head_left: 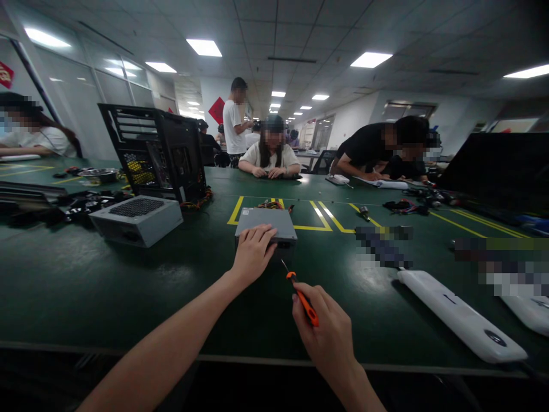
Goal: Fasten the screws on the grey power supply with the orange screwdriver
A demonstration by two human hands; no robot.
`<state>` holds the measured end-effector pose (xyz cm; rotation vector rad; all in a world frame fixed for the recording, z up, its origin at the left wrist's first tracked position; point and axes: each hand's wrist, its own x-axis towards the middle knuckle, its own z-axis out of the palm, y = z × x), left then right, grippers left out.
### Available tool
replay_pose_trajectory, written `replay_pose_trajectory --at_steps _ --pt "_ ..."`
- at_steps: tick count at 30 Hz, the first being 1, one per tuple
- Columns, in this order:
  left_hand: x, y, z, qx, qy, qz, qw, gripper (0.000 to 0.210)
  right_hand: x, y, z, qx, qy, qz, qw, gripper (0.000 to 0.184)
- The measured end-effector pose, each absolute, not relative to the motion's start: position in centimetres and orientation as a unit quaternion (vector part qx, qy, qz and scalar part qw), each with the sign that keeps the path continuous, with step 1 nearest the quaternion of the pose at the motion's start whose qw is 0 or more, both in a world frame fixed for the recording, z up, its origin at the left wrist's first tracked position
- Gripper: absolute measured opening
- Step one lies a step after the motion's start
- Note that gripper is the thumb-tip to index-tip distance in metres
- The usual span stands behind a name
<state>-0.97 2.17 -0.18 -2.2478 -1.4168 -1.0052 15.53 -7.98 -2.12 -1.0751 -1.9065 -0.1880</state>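
Note:
A grey computer power supply [281, 220] lies on the green table in front of me, a bundle of coloured cables [270, 204] at its far side. My left hand [254, 252] rests on its top and near edge, fingers laid out flat. In my right hand [328, 320] is a screwdriver [305, 300] with an orange and black handle. Its thin tip points up and left, close to the near face of the power supply; I cannot tell if it touches. A second grey power supply [139, 220] with a black grille sits to the left.
Behind the second power supply stands an open black computer case [158, 151]. A metal bowl [98, 174] is further left. White, long devices [461, 315] lie at the right, partly blurred out. Loose cables [407, 207] are at back right. Several people sit or stand across the table.

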Motion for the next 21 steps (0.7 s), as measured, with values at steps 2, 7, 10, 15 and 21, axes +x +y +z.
replay_pose_trajectory --at_steps 2,7,10,15,21 --pt "-1.0 2.14 -0.17 -0.784 -0.493 -0.348 0.148 0.03 15.38 -7.94 -2.16 -0.434 -0.776 -0.075 0.451 0.016" --pt "-1.11 2.06 -0.16 -0.788 -0.49 -0.343 0.144 0.031 15.17 -7.97 -2.16 -0.436 -0.776 -0.081 0.448 0.016" --pt "-1.19 2.08 -0.14 -0.791 -0.491 -0.338 0.14 0.032 15.13 -7.94 -2.09 -0.438 -0.773 -0.08 0.451 0.017" --pt "-1.22 2.07 -0.09 -0.791 -0.492 -0.338 0.138 0.032 15.08 -7.82 -2.12 -0.453 -0.769 -0.083 0.443 0.018" --pt "-1.09 2.05 -0.14 -0.791 -0.491 -0.34 0.136 0.032 15.1 -7.59 -2.33 -0.462 -0.768 -0.083 0.436 0.019"
